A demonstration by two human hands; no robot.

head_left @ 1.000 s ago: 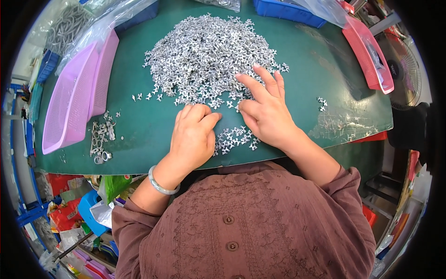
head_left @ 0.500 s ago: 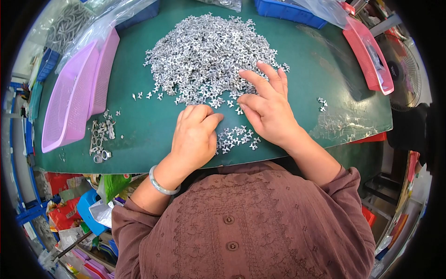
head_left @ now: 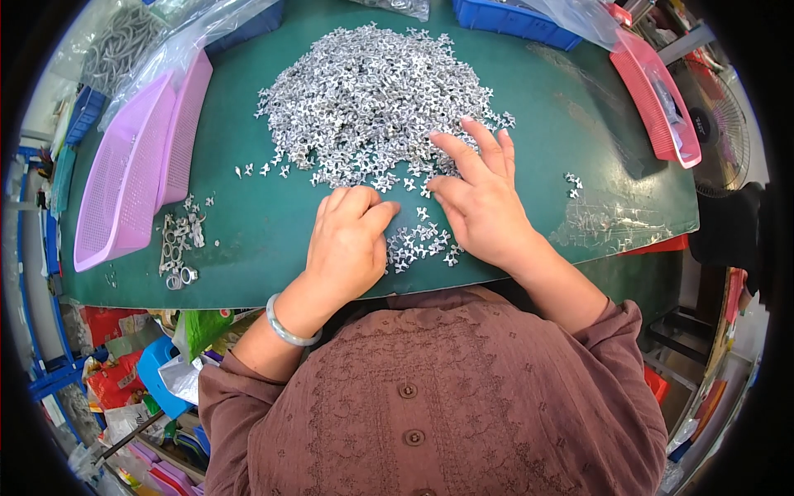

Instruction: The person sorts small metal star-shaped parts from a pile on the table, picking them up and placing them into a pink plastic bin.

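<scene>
A large heap of small silver metal pieces (head_left: pixel 372 103), each with several short arms, lies on the green table. My left hand (head_left: pixel 346 240) rests curled on the tabletop in front of the heap, its thumb against the bent forefinger. Whatever those fingers may hold is hidden. At the heap's near right edge, my right hand (head_left: pixel 484 198) has three fingers stretched and spread. Its forefinger and thumb are close together beside a loose piece (head_left: pixel 425 190), with no piece visibly held. Between my hands is a smaller cluster of the same pieces (head_left: pixel 418 244), with one piece (head_left: pixel 423 213) just above it.
Two nested purple baskets (head_left: pixel 124 178) stand at the left, with metal rings and scraps (head_left: pixel 178 240) beside them. A pink basket (head_left: pixel 657 103) and a few loose pieces (head_left: pixel 574 183) are at the right. Blue trays (head_left: pixel 517 23) line the back; a fan (head_left: pixel 715 124) stands beyond the table.
My right hand has shifted slightly toward me. A single piece now lies between the heap and the small cluster. My left hand has hardly moved.
</scene>
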